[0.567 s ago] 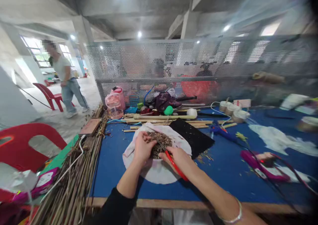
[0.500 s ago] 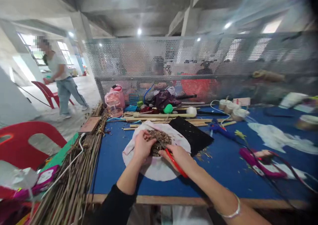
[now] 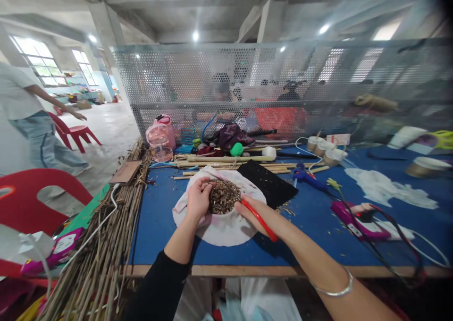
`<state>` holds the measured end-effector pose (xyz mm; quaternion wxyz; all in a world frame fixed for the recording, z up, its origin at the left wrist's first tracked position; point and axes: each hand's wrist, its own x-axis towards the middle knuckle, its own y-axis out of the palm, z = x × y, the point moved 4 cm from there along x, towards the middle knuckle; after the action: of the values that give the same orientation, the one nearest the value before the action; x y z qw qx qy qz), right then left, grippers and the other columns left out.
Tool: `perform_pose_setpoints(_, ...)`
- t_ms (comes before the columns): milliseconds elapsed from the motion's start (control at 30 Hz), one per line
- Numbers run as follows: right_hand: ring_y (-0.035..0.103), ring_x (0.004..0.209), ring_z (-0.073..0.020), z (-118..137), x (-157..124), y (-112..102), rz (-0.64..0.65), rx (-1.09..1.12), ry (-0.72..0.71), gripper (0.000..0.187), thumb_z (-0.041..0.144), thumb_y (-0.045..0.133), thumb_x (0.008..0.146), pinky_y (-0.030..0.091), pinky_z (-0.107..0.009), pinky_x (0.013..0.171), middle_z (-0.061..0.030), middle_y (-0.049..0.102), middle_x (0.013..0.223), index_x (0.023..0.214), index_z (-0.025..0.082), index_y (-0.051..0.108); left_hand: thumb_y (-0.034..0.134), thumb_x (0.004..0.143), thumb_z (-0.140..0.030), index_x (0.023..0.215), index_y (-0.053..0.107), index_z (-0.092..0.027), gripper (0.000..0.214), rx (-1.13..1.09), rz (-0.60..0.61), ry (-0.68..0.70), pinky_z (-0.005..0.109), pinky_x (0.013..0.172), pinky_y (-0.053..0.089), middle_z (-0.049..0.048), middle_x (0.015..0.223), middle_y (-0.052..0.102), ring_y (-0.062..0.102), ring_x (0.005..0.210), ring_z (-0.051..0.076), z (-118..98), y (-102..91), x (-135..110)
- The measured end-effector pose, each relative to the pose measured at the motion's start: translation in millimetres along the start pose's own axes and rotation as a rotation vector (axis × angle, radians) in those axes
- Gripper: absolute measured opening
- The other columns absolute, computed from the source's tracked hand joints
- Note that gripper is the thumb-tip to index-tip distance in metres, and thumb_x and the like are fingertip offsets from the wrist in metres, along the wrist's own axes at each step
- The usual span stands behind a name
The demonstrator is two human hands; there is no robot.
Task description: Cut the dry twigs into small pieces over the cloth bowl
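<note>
On the blue table a round, whitish cloth (image 3: 226, 233) lies spread with a pile of brown, chopped plant bits (image 3: 223, 197) in its middle. My left hand (image 3: 198, 197) is at the pile's left edge, its fingers curled and pressed together; what they hold, if anything, is too small to make out. My right hand (image 3: 255, 212) grips red-handled scissors (image 3: 260, 217) at the right side of the cloth. Their thin blades reach up and left over the pile; whether the blades are parted is hard to see.
Bamboo sticks (image 3: 230, 159), a green ball (image 3: 237, 149) and a black sheet (image 3: 267, 184) lie behind the cloth. A blue glue gun (image 3: 309, 178) and a purple power strip (image 3: 357, 222) are rightward. Bundled stalks (image 3: 95, 245) line the left. A person (image 3: 31, 118) walks beyond.
My left hand has drawn back from the pile's middle to its left edge. The right hand with the scissors has shifted slightly right. The walking person has moved left.
</note>
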<state>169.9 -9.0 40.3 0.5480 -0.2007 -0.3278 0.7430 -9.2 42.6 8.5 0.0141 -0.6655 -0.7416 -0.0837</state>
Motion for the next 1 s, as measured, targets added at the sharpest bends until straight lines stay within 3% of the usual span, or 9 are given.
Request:
perform_pose_setpoints(133,0.054,0.065,-0.0157,8.1,-4.1,5.5,0.062,-0.181,0.017,0.041,0.061,0.041,0.081,0.038,-0.026,0.059,-0.0026,0.061,0.075,0.086,0.021,0.049,0.061,0.069,-0.023,0.090,0.057,-0.014,0.023,-0.076,-0.024,-0.079,0.025,0.065,0.045,0.0040,0.074,0.069,0.062,0.068,0.014,0.0,-0.3,-1.0)
perform_pose_setpoints(267,0.057,0.070,-0.0179,15.0,0.4,12.2,-0.013,-0.295,0.045,0.040,0.060,0.046,0.078,0.035,-0.025,0.058,-0.0053,0.064,0.081,0.089,0.021,0.051,0.066,0.063,-0.025,0.079,0.060,-0.014,0.021,-0.063,0.006,-0.132,0.022,0.056,0.042,0.0009,0.063,0.064,0.056,0.056,0.011,1.6,3.2,-2.3)
perform_pose_setpoints(433,0.058,0.064,-0.0180,8.1,7.9,19.1,-0.065,-0.277,0.064,0.041,0.060,0.044,0.078,0.035,-0.024,0.055,-0.0051,0.064,0.072,0.076,0.020,0.054,0.067,0.061,-0.025,0.071,0.066,-0.013,0.015,0.052,-0.030,-0.125,0.022,0.056,0.042,0.0016,0.062,0.064,0.054,0.056,0.011,-0.4,1.0,-3.9)
perform_pose_setpoints(633,0.055,0.058,-0.0155,-5.6,11.1,23.1,-0.109,-0.185,0.022,0.040,0.055,0.044,0.081,0.035,-0.023,0.052,-0.0027,0.061,0.062,0.064,0.020,0.053,0.065,0.064,-0.025,0.074,0.068,-0.014,0.015,0.088,0.017,-0.084,0.023,0.058,0.043,0.0023,0.067,0.066,0.055,0.059,0.012,-0.7,1.3,-4.6)
perform_pose_setpoints(833,0.059,0.068,-0.0189,-0.3,3.7,11.9,-0.089,-0.269,0.079,0.038,0.055,0.048,0.078,0.038,-0.025,0.057,-0.0040,0.065,0.078,0.094,0.021,0.053,0.068,0.061,-0.021,0.080,0.057,-0.015,0.023,-0.177,-0.050,-0.142,0.021,0.058,0.044,-0.0013,0.062,0.061,0.057,0.058,0.010,2.3,2.5,-2.7)
perform_pose_setpoints(1000,0.059,0.078,-0.0197,11.9,-0.2,13.1,-0.040,-0.284,0.037,0.047,0.060,0.049,0.076,0.038,-0.025,0.062,-0.0074,0.064,0.091,0.102,0.021,0.051,0.072,0.057,-0.022,0.084,0.049,-0.017,0.035,-0.316,0.007,-0.175,0.021,0.058,0.046,-0.0035,0.062,0.061,0.059,0.057,0.010,3.2,5.9,-3.1)
